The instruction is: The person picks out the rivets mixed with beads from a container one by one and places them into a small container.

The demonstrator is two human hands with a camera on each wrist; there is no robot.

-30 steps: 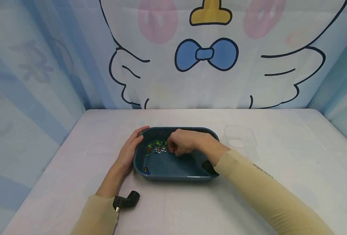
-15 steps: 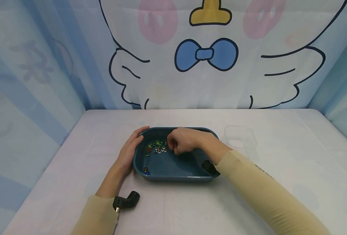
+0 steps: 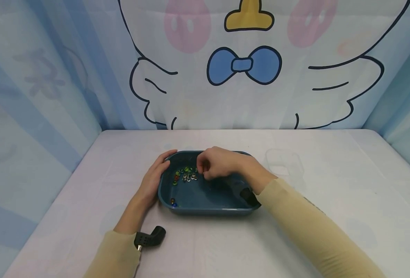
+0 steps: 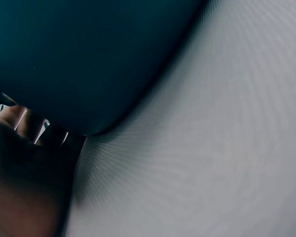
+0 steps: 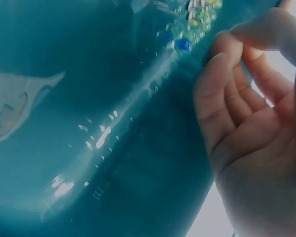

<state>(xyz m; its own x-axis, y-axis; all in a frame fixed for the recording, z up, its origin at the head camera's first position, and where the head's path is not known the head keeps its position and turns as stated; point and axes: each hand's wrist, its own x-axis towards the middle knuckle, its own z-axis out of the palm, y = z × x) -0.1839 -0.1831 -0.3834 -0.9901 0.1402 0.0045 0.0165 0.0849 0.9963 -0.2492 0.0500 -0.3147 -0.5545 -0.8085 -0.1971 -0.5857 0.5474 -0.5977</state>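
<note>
- Teal tray sits mid-frame, a bit below centre; small pcs inside, mostly clustered toward its upper left.
- Green beads along top of cluster, reddish bead at its left, shiny metal-looking rings just below the green. Amber bead + blue bead lie apart, tray's lower-left corner.
- L hand at tray's left end: fingers fairly straight along outside, thumb at rim.
- R hand over tray, just right of cluster: fingers curled, thumb tip to forefinger. Can't tell if anything's betw. them.
- To do this well, imo: steady tray w/ L; one pc at a time, fingertips only; come in from bare side so neighbours aren't knocked. Round ones prob. roll.
- Writing: none legible. Dark line on R sleeve, right of frame, too edge-on to read.
- Clear box, right of tray: no label seen. Backdrop's blue bow tie, top centre: no lettering.
</note>
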